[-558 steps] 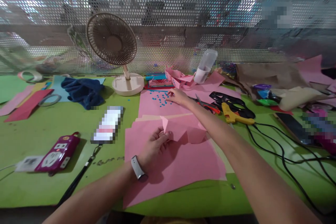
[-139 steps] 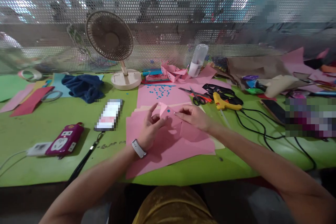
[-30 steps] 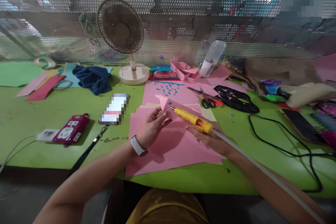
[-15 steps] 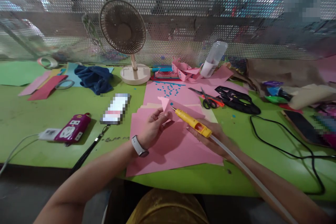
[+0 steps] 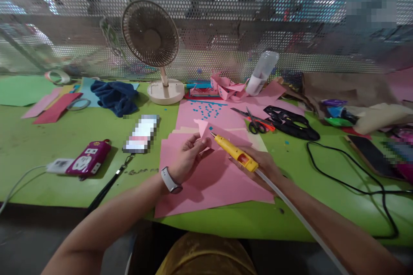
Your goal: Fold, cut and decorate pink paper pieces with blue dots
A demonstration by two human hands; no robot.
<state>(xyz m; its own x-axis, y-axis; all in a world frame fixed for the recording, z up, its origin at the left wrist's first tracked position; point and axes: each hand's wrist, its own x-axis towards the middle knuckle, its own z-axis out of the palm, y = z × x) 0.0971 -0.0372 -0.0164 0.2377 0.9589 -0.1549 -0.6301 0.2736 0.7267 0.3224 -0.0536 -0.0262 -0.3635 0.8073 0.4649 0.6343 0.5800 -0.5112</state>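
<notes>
Between the thumb and fingers of my left hand (image 5: pixel 190 157) is a small folded piece of pink paper (image 5: pixel 202 128), its pointed flap standing up. My right hand (image 5: pixel 261 165) is closed around a yellow glue gun (image 5: pixel 235 150) with a long white glue stick (image 5: pixel 290 206) running out of its back end. The gun's metal tip points left, close to the paper; whether they touch I cannot tell. Below both hands lie large pink paper sheets (image 5: pixel 206 200). Beyond them, many small blue paper bits (image 5: pixel 206 109) are scattered on pink paper.
Scissors (image 5: pixel 257 126) and a black cut-out piece (image 5: pixel 292 122) lie right of the sheets. Behind stand a fan (image 5: pixel 165 91), folded pink paper shapes (image 5: pixel 227 88) and a tilted bottle (image 5: pixel 263 73). Left are a phone (image 5: pixel 142 133) and a purple power bank (image 5: pixel 88 159). A black cable (image 5: pixel 342 184) loops at right.
The white glue stick's back end has swung slightly left and down, and the glue gun has shifted a little left. My left hand and the pink paper stay nearly still.
</notes>
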